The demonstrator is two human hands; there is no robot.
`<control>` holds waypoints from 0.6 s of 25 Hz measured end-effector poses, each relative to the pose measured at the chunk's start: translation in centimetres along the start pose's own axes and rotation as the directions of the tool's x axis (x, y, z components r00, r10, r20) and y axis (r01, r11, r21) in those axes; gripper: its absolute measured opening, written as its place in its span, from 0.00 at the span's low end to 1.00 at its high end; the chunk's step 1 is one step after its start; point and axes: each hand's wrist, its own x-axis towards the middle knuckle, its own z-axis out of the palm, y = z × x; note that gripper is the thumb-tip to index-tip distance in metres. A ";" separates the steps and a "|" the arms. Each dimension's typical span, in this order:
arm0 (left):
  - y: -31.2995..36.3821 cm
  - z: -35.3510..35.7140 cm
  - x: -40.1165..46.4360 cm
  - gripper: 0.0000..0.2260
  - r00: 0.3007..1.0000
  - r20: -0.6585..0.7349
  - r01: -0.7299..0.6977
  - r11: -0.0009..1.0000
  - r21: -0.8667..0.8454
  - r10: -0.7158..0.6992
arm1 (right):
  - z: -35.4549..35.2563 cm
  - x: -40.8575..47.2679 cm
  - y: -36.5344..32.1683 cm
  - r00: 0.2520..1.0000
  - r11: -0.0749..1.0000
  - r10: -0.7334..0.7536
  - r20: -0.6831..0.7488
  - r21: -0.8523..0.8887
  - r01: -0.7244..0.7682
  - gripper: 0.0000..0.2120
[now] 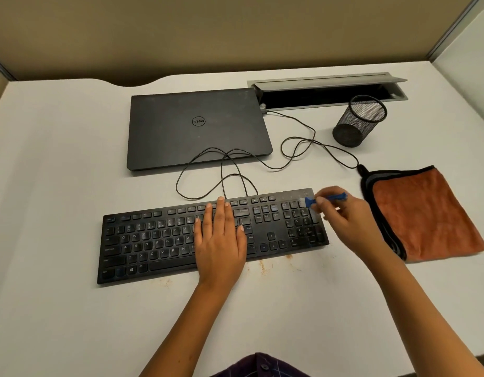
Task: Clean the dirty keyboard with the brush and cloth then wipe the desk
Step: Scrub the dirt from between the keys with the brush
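a: black plastic, matte and dull with a greyish film of dust across the keycaps — that's the keyboard (181,238), a long flat full-size slab lying across the middle of the pale worktop (58,308), slightly slanted, its thin cable (298,137) looping away toward the back.

b: and the hands?

a: left hand (220,240) lies flat on the right-centre keys, fingers straight and loosely spread, palm down. right hand (347,210) hovers at the keyboard's far right corner, thumb and fingers pinching the small blue brush (328,198). its blue plastic handle pokes out to the right; the pale bristle end is blurred over the top of the number pad, so i can't tell whether it touches the keys.

b: the cloth?

a: orange cloth (426,213), fuzzy microfibre nap, folded to a rough square with dark stitched edging and grey layers showing at its left edge. it lies flat on the worktop just right of the keyboard, near the right wrist.

b: is the worktop itself dirty?

a: rusty orange-brown smears (262,266) spot the smooth white surface along the keyboard's front edge.

b: anything else?

a: a closed black dell laptop (197,129), smooth lid faintly smudged, behind the keyboard. a black wire-mesh pen cup (358,122), cylindrical, stands to the laptop's right. behind it, a grey metal cable tray (328,85) with its lid tilted up.
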 end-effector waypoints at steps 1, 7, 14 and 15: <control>0.0 0.0 0.0 0.26 1.000 0.001 -0.001 1.000 -0.001 0.001 | -0.2 0.3 0.3 0.996 0.999 -0.038 0.077 -0.004 0.038 0.04; 0.0 0.0 0.0 0.26 1.000 0.003 0.005 1.000 0.004 -0.005 | -1.2 0.0 1.9 0.953 0.937 -0.151 0.264 -0.269 0.223 0.08; 0.0 0.1 0.0 0.26 1.000 0.005 0.010 1.000 0.019 -0.010 | -2.1 0.0 0.5 0.957 0.948 -0.193 0.218 -0.209 0.239 0.09; 0.0 0.1 0.0 0.26 1.000 0.003 0.010 1.000 0.018 -0.010 | -1.6 -0.1 0.5 0.953 0.962 -0.153 0.261 -0.183 0.205 0.09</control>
